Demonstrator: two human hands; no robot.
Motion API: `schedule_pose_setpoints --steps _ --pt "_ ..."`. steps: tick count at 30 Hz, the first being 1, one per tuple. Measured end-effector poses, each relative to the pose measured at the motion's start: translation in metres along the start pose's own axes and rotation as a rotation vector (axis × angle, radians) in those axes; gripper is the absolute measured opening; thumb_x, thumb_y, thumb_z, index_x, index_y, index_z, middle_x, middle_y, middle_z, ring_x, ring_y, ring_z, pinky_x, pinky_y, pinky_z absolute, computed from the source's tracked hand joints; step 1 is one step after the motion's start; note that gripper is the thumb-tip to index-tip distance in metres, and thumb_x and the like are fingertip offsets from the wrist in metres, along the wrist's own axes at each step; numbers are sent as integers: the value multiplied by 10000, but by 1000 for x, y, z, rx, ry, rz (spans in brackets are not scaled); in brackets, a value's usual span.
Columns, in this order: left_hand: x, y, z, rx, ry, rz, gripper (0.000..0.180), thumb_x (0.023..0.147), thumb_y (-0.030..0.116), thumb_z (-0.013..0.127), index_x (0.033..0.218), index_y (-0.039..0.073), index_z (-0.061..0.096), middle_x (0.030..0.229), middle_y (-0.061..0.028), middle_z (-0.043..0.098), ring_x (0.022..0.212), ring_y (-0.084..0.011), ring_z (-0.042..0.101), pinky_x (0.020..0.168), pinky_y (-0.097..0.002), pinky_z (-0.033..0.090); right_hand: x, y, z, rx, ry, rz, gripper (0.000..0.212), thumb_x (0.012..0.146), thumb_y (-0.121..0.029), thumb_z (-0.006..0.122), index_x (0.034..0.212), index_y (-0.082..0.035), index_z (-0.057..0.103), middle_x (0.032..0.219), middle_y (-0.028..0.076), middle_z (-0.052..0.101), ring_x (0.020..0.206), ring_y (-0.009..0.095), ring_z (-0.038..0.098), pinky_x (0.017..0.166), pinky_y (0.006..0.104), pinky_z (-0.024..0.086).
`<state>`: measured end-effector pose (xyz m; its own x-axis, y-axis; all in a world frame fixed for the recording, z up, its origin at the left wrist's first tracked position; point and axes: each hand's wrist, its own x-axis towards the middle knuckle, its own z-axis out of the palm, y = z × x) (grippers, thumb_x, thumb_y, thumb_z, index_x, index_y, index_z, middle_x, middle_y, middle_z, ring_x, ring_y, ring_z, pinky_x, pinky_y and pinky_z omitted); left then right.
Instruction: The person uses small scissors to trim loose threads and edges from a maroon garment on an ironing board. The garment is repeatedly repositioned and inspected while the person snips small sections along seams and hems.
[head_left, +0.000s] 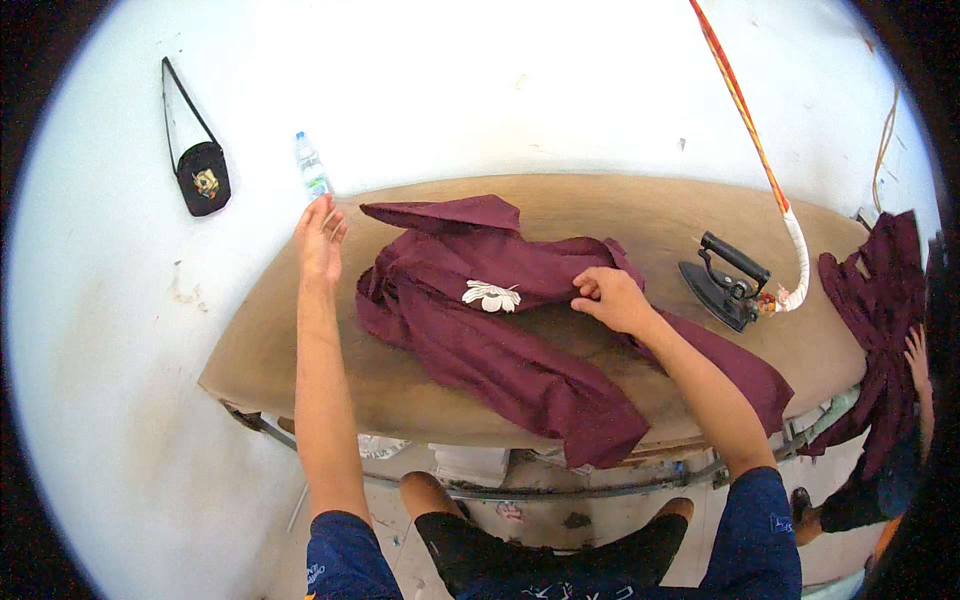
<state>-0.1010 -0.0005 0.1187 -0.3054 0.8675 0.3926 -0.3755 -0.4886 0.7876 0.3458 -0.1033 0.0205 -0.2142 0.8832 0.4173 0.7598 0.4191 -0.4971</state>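
A maroon garment (470,270) lies loosely bunched across the brown padded ironing table (270,310), with a white flower-shaped patch (491,296) on it. My left hand (321,238) is raised at the table's far left, empty, its fingers loosely bent and apart. Just beyond its fingertips stands a clear plastic bottle (311,165) with a blue cap; I see no grip on it. Over the garment's right part hovers my right hand (612,300), fingers loosely curled with a gap between them and nothing visible inside. A black iron (725,282) rests on the table to its right.
An orange-yellow cord (745,110) with a white-wrapped end rises from the iron. More maroon cloth (880,300) hangs at the far right, where another person's hand (917,358) touches it. A small black bag (203,180) hangs on the wall at left.
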Motion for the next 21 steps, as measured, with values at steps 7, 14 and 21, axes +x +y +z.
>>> schedule_pose_setpoints --steps 7,14,21 --pt "9 1 -107 -376 225 -232 122 988 203 615 1063 109 641 923 18 550 807 -107 551 781 -280 500 -6 -7 16 -187 134 -59 318 808 -210 762 1066 -74 636 967 85 659 953 288 656 817 411 532" --pt "-17 9 -166 -441 214 -197 126 1010 198 557 968 105 631 872 10 563 782 -125 558 764 -299 503 25 -12 -10 -127 150 -87 303 805 -188 756 1062 -78 641 911 62 652 832 256 648 759 391 528" --pt "-13 45 -300 -544 257 37 99 1000 174 533 980 92 585 944 -13 581 781 -146 550 740 -307 494 44 -32 9 -543 195 -206 590 766 -344 802 1260 -115 574 1008 131 650 1013 328 640 879 419 521"
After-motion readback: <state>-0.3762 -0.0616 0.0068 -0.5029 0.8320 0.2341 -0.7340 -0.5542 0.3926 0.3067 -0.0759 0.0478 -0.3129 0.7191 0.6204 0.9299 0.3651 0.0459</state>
